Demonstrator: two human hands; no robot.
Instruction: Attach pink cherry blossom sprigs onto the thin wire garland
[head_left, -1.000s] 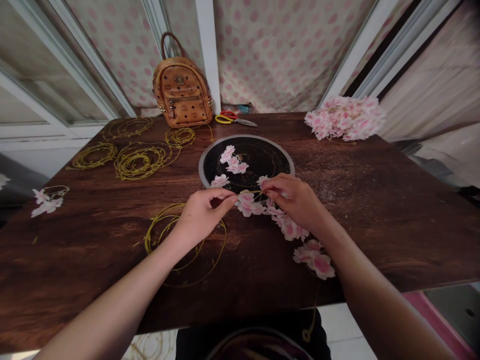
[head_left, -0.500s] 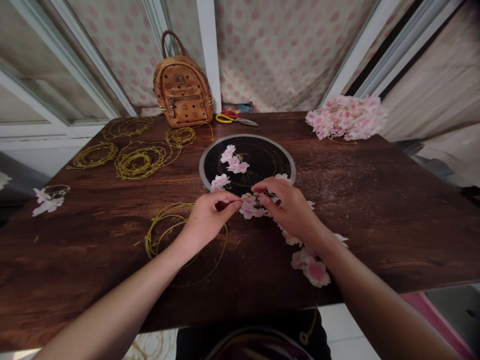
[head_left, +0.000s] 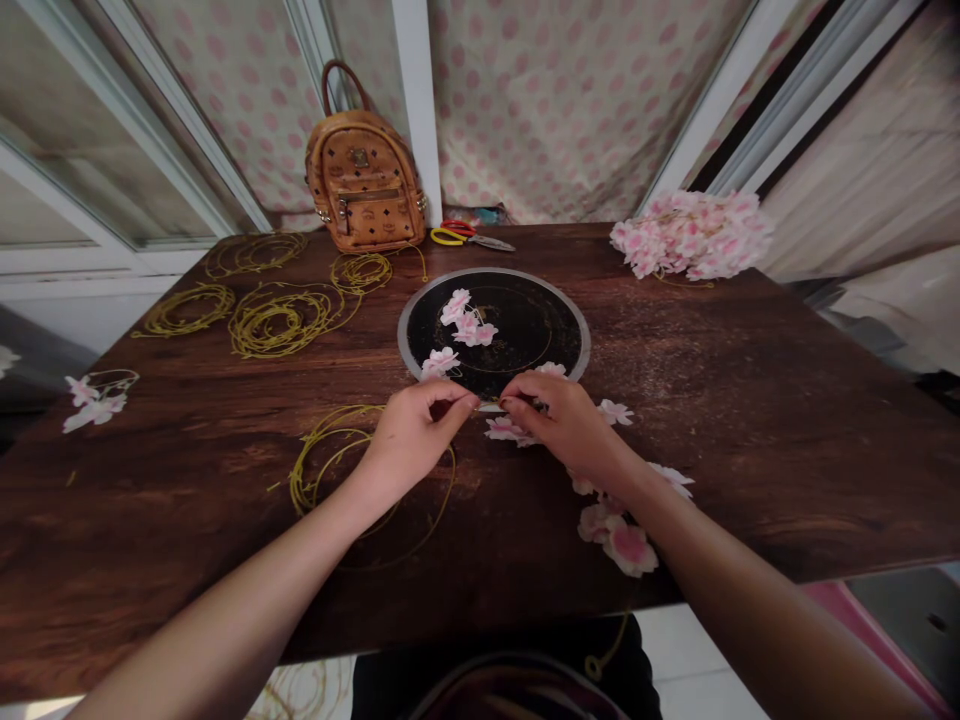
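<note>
Both hands meet at the near edge of a round black disc with a grey rim [head_left: 414, 345]. My left hand [head_left: 416, 430] is closed in a pinch on a thin yellow-green wire [head_left: 490, 404]. A short gap away, my right hand [head_left: 570, 420] pinches the same wire between thumb and fingers. Pink-and-white artificial blossoms [head_left: 628, 547] trail from beneath the right hand and forearm toward the table's front edge; the forearm hides part of them. Loose blossom sprigs [head_left: 474, 328] lie on the disc. Left of it rests a coil of yellow-green wire [head_left: 304, 480], partly behind my left wrist.
More wire coils [head_left: 277, 320] lie at the back left, near a brown backpack [head_left: 367, 190] and red-and-yellow-handled scissors [head_left: 472, 236]. A heap of pink blossoms [head_left: 694, 235] occupies the back right corner of the wooden table [head_left: 750, 400]. One small sprig [head_left: 96, 405] sits far left.
The right hand has shifted slightly and its fingers have closed onto the wire. The blossoms that were between the hands now lie lower, beneath the right hand. The left hand has barely moved.
</note>
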